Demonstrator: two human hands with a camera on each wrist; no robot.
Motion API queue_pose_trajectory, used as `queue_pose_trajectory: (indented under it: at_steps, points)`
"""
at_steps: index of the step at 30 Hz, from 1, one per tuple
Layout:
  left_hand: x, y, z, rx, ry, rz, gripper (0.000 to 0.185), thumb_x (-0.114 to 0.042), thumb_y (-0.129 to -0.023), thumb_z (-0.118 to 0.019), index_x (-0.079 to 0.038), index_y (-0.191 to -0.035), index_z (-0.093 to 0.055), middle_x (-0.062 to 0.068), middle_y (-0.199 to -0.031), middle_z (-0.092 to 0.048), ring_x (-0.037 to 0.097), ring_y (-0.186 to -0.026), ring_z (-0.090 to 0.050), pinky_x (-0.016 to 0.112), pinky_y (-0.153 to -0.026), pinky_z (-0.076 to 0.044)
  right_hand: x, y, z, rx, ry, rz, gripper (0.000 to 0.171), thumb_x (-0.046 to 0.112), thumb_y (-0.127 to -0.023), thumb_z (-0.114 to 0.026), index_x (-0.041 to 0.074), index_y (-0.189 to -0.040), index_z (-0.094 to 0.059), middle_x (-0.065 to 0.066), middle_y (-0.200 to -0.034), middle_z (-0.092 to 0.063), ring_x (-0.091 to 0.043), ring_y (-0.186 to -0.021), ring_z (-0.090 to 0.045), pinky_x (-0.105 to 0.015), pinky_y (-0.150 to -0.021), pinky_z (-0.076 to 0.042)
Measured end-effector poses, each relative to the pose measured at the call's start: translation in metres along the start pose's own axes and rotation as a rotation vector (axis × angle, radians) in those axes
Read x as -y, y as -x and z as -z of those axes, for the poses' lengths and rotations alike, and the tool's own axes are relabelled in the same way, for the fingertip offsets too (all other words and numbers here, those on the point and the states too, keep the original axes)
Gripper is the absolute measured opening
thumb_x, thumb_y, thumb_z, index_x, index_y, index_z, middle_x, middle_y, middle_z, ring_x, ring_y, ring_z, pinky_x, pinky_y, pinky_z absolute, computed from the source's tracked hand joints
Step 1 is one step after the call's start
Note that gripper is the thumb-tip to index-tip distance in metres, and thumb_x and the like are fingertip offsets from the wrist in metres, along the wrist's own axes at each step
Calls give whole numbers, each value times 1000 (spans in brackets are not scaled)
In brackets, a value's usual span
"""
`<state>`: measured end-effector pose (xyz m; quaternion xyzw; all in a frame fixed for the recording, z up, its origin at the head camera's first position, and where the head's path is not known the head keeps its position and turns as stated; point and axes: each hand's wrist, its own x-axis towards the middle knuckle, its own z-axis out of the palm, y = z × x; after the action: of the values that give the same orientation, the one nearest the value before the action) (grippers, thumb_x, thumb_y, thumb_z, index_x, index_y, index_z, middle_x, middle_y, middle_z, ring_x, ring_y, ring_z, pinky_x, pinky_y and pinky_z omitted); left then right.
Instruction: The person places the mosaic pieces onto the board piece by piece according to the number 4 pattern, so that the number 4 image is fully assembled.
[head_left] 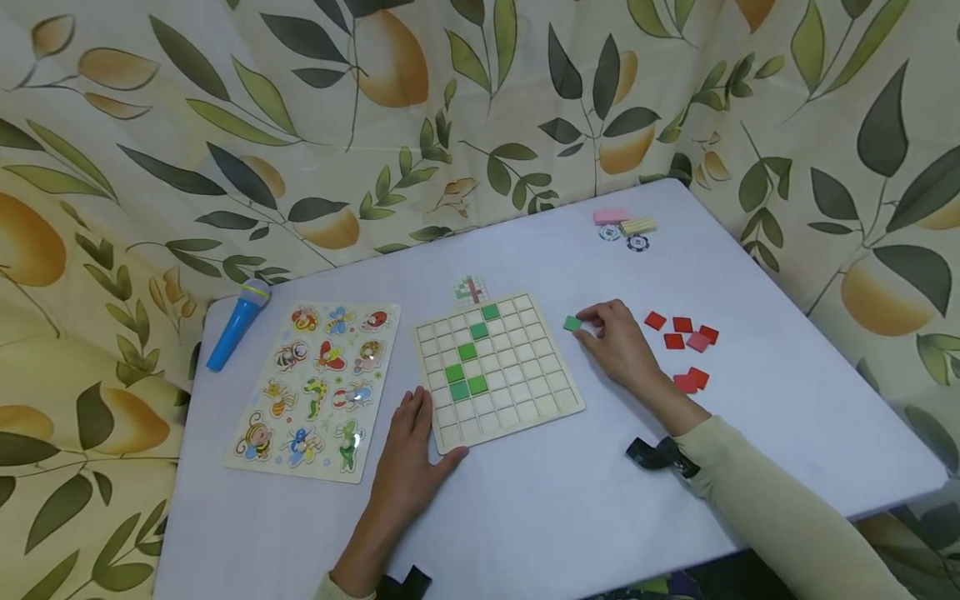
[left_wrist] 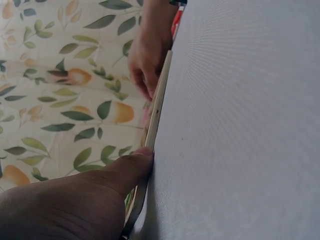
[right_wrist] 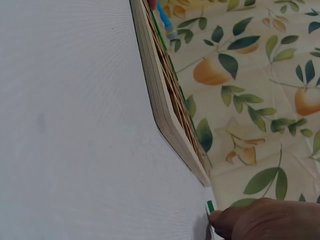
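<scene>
Seven red tiles (head_left: 681, 325) beside right hand (head_left: 618, 337)

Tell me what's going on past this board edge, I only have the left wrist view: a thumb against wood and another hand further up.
Observer: The left hand rests flat on the table, thumb against the near-left corner of a wooden grid board.
Operator: What's the other hand doing?
Observer: The right hand pinches a green tile on the table just off the board's right edge.
Operator: Anything placed yet?
Observer: Five green tiles sit in the grid; the other cells look bare.
Operator: Spare pieces?
Observer: Red tiles lie loose to the right of that hand.
</scene>
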<state>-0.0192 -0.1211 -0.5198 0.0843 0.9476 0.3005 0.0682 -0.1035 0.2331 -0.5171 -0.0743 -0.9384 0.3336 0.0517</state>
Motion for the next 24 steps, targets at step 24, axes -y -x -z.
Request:
queue_pose_trajectory:
  at_steps: [24]
  points:
    - [6,-4,3,9,10,7,109,-43,-86,-89,-12,-169,-27,9,-179,-22,35,-169,-16,60,-131,-31,84,36,6,219,8,635,31,10,-95,-81,10,-123,-69,-6,-129,-61,-22,-124,-60,-39,-104,-61]
